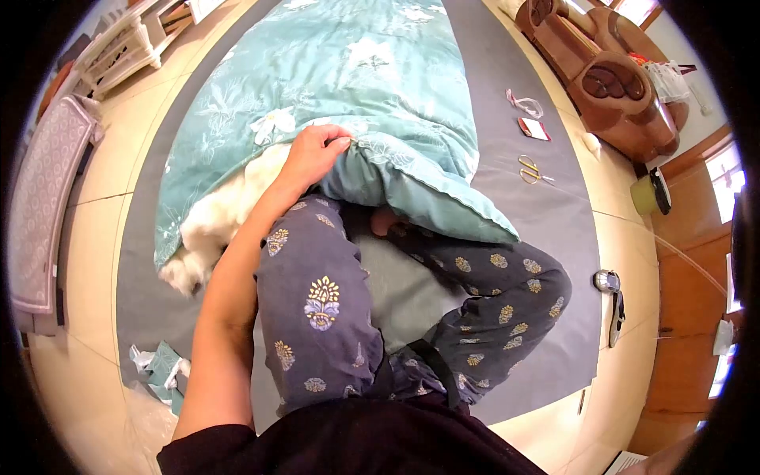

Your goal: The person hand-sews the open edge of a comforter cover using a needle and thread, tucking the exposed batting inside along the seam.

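My left hand (317, 154) is closed, thumb and fingers pinching the near edge of a teal duvet cover (372, 87) with white flowers. The cover spreads away from me, and its folded corner drapes over my bent right leg (507, 293). A cream-white cat (226, 202) lies left of my left forearm, partly under the cover, its head toward me. My bare foot (384, 222) shows just below the cover's edge. At the bottom right edge only a sliver of skin appears, perhaps my right arm; the right hand itself is out of view.
On the grey mat (554, 317) to the right lie gold-handled scissors (532, 169), a red-and-white packet (534, 129) and a pale looped strip (524, 104). Fabric scraps (166, 372) lie at lower left. A brown sofa (625, 95) and bin (645, 194) stand right.
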